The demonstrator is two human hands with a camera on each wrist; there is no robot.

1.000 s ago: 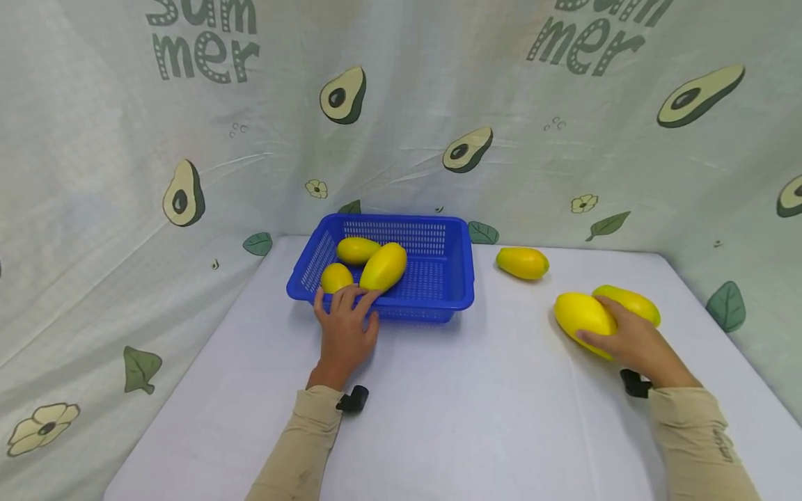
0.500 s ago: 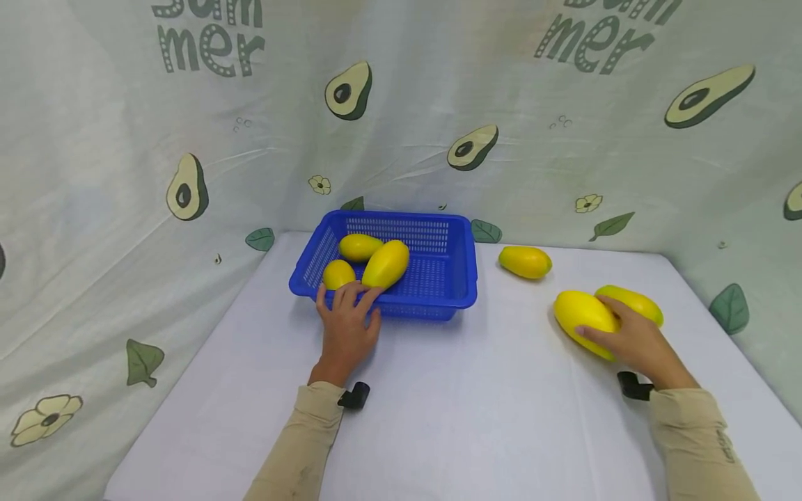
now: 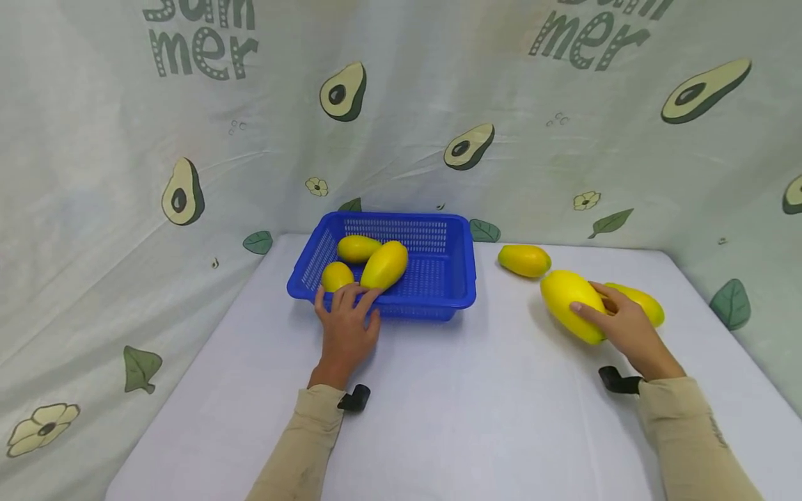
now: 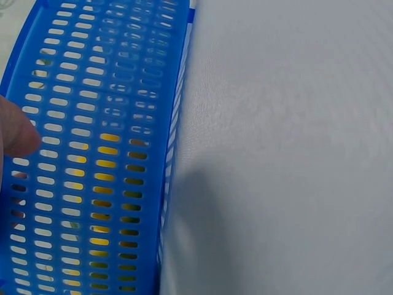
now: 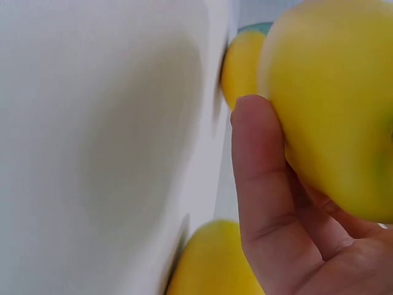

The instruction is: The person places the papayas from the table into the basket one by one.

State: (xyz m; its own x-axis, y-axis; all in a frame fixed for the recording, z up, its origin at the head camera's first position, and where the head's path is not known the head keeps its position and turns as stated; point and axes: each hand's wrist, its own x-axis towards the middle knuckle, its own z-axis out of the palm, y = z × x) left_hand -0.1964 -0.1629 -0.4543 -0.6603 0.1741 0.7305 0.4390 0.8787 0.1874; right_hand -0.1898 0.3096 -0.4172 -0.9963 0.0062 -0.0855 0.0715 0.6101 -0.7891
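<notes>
My right hand (image 3: pixel 626 327) holds a large yellow papaya (image 3: pixel 569 305), thumb on its near side. In the right wrist view the papaya (image 5: pixel 334 104) is raised off the white tabletop, its shadow below. A blue plastic basket (image 3: pixel 460 304) with slotted walls stands at the table's back. My left hand (image 3: pixel 347 330) grips its near rim, fingers over the edge; the thumb (image 4: pixel 18 132) lies against the outer wall in the left wrist view. Inside the basket's left half lie three yellow fruits: a long one (image 3: pixel 385 266), one behind it (image 3: pixel 357 248) and one at the front left (image 3: pixel 336 276).
Another yellow papaya (image 3: pixel 640 303) lies on the table just behind my right hand. A smaller one with greenish ends (image 3: pixel 524 261) rests near the back edge, right of the basket. A printed cloth (image 3: pixel 401 104) hangs behind the table (image 3: pixel 476 417).
My right hand has lifted the large papaya off the table and shifted it slightly left and away from me. The left hand stays at the basket rim.
</notes>
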